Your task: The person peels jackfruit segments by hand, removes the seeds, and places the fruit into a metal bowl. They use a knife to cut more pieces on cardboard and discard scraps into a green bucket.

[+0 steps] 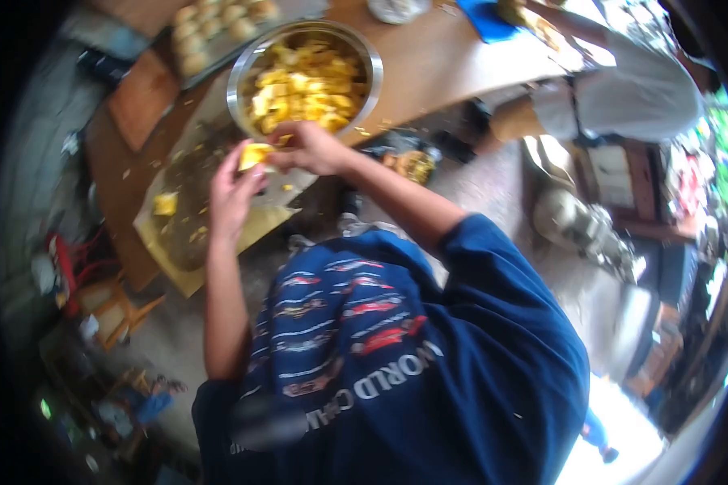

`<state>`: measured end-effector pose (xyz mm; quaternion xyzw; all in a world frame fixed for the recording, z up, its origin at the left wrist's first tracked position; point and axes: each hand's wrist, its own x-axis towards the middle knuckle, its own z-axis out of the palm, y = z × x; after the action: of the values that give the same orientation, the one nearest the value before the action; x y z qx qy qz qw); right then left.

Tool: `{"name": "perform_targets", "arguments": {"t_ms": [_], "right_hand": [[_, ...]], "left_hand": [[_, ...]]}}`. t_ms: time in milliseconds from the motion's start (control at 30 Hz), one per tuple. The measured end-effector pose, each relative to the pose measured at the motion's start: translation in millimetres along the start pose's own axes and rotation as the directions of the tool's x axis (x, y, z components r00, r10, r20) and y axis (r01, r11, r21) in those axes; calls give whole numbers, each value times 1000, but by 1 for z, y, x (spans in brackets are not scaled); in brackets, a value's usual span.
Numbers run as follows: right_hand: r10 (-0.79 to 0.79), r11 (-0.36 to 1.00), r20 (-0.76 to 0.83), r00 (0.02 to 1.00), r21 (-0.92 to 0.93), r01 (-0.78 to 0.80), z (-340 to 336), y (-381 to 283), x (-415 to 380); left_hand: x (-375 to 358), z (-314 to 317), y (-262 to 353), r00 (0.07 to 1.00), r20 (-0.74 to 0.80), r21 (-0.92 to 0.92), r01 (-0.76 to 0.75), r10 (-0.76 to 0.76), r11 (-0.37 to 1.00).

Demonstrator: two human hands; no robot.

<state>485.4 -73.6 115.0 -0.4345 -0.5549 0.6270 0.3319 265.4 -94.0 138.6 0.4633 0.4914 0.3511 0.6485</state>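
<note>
Over the near edge of the table, my left hand [233, 190] is closed on a yellow chunk of food [255, 156], gripped between thumb and fingers. My right hand [309, 149] meets it from the right, fingers bent and pinched at the chunk's right side. Whatever else those fingers hold is blurred. Just beyond both hands stands a large steel bowl [374, 87] heaped with similar yellow chunks [306, 89]. Beneath my hands lies a brown sheet [188, 279], wet-looking and littered with yellow scraps. Another yellow piece [166, 204] rests on it at the left.
A tray of round buns [210, 28] sits behind the bowl at the upper left, near a brown board [143, 99]. The wooden table [429, 73] runs to the right, where another person [623, 93] in a light shirt works beside a blue item [489, 20]. A wooden stool [113, 307] stands lower left.
</note>
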Motion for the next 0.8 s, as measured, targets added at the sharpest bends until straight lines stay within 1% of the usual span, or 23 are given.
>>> {"name": "perform_targets", "arguments": {"t_ms": [33,67,100,167,233,267,300,500,567,600,633,667,700,733,767,800], "right_hand": [[23,1000,18,1000,9,-23,-1,-6,0],[-4,993,15,1000,115,2,2,-14,-1],[-19,976,12,1000,215,16,1,-20,-7],[-54,964,11,998,260,50,2,-25,-9],[-63,938,-4,998,340,61,6,-36,-12],[-25,935,10,1000,355,20,5,-38,-12],[-38,921,26,999,389,25,5,-38,-11],[-51,911,49,997,412,26,9,-48,-9],[-90,950,39,995,303,74,16,-53,-7],[-124,992,6,992,40,123,16,-58,-7],[-126,991,8,992,40,126,17,-64,-6],[-154,979,18,988,-129,155,17,-70,-5],[-181,938,32,983,-294,182,17,-74,-4],[-161,946,33,986,-279,164,17,-74,-2],[-165,945,33,986,-280,167,15,-74,0],[-78,989,57,995,-125,84,13,-74,1]], "left_hand": [[-2,-2,8,1000,27,16,9,-9,1000],[-2,-7,7,999,41,-19,14,-14,1000],[-6,-2,11,999,35,-54,-22,24,998],[-9,-4,17,999,36,-127,-17,22,992],[-12,-5,22,998,30,-139,-49,54,989],[-13,-7,23,997,34,-149,-57,63,987],[-14,-7,27,996,53,-144,-65,74,987],[-14,-16,38,981,103,-99,-153,163,983],[-11,-18,39,988,74,-24,-137,138,990],[-12,-17,44,990,54,22,-134,133,991],[-12,-19,44,989,52,23,-137,135,990],[-11,-20,43,989,49,115,-146,141,983],[-11,-19,46,988,46,206,-155,148,966],[-12,-20,50,986,41,276,-165,160,947],[-14,-21,55,986,42,277,-168,163,946],[-15,-22,59,982,73,268,-186,172,945]]}}
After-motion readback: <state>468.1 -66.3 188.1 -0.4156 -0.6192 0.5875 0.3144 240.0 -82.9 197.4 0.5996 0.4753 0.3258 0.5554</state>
